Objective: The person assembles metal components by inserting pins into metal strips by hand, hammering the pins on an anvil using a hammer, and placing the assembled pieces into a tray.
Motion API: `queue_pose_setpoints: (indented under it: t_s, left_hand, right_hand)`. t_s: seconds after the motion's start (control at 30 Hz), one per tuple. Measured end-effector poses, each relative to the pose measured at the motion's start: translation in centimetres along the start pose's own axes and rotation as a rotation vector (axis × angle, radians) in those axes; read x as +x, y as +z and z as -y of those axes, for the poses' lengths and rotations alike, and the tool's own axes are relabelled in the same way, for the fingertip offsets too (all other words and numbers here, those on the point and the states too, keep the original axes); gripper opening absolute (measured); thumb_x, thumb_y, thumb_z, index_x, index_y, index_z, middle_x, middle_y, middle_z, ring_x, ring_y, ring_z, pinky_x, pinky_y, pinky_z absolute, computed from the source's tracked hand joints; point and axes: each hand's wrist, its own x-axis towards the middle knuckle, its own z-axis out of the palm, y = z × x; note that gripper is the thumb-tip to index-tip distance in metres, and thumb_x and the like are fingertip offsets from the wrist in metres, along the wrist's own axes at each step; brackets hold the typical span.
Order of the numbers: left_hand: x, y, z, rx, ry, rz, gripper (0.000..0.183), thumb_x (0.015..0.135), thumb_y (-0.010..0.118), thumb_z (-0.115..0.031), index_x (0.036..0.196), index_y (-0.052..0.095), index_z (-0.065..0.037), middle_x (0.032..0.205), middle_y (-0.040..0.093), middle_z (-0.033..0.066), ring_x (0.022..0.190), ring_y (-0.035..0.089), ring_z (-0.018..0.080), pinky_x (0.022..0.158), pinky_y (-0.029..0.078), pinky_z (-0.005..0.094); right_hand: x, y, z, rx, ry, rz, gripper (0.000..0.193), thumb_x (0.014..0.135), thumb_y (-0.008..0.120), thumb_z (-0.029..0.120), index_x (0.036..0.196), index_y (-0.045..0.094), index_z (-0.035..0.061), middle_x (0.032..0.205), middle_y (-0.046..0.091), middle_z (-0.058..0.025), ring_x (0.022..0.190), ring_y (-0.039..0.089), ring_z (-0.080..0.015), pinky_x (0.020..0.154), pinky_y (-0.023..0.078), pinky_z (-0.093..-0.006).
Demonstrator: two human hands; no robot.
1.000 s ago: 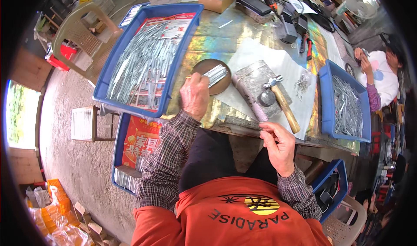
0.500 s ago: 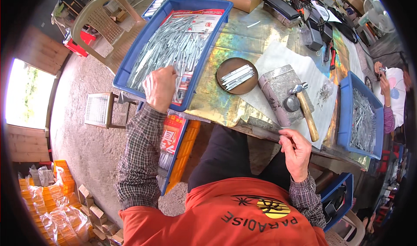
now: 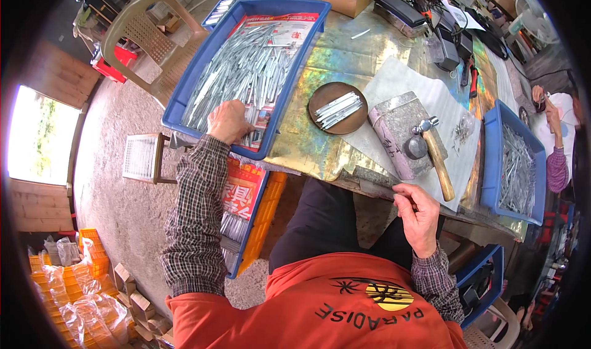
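Note:
My left hand (image 3: 229,122) is curled at the near end of a large blue tray (image 3: 175,110), down among thin silvery metal strips (image 3: 246,66). Its fingertips are hidden, so I cannot make out what they grip. My right hand (image 3: 418,221) hovers at the table's front edge, thumb and fingers drawn together; anything between them is too small to tell. Between the hands, a round brown dish (image 3: 319,95) carries a small row of strips (image 3: 338,111). Beside it sits a stone block (image 3: 385,133) with a dark round piece (image 3: 415,147) and a wooden-handled hammer (image 3: 438,164) resting on it.
A white sheet (image 3: 394,75) lies under the block. At right stands a second blue tray (image 3: 490,164) of metal pieces. Cables and boxes crowd the far table (image 3: 345,53). Another person's hand (image 3: 552,118) shows at far right. A chair (image 3: 132,26) stands at left.
My left hand has shifted slightly and turned, its fingers curling lower toward the strips at the tray's near end. The right hand has stayed almost still. The view has moved slightly.

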Motion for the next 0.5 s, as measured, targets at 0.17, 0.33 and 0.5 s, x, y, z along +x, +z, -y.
queue_pose_setpoints:
  t_s: [0.17, 0.33, 0.5]
  left_hand:
    - [0.3, 0.5, 0.3, -0.022, -0.022, -0.002, 0.023, 0.067, 0.070, -0.015, 0.082, 0.068, 0.002, 0.087, 0.066, 0.0239, 0.085, 0.066, 0.0370, 0.074, 0.053, 0.0416]
    - [0.2, 1.3, 0.5, -0.004, 0.023, -0.128, 0.016, 0.071, 0.061, -0.012, 0.079, 0.067, -0.001, 0.083, 0.066, 0.0229, 0.082, 0.065, 0.0389, 0.072, 0.052, 0.0441]
    - [-0.1, 1.7, 0.6, -0.077, 0.107, -0.329, 0.019, 0.073, 0.060, -0.023, 0.080, 0.067, -0.006, 0.078, 0.065, 0.0184, 0.078, 0.064, 0.0366, 0.068, 0.049, 0.0463]
  right_hand:
    - [-0.2, -0.1, -0.1, 0.015, -0.013, -0.003, 0.013, 0.084, 0.062, -0.001, 0.097, 0.063, -0.0019, 0.076, 0.059, -0.0061, 0.062, 0.055, -0.0098, 0.056, 0.044, -0.0225]
    - [-0.6, -0.9, 0.0, -0.005, -0.024, -0.021, 0.012, 0.084, 0.062, -0.001, 0.096, 0.063, -0.0027, 0.075, 0.060, -0.0073, 0.061, 0.056, -0.0111, 0.056, 0.044, -0.0231]
    - [-0.5, -2.8, 0.8, -0.060, -0.074, -0.118, 0.010, 0.084, 0.061, -0.002, 0.094, 0.062, -0.0031, 0.074, 0.060, -0.0083, 0.060, 0.056, -0.0126, 0.055, 0.044, -0.0237]
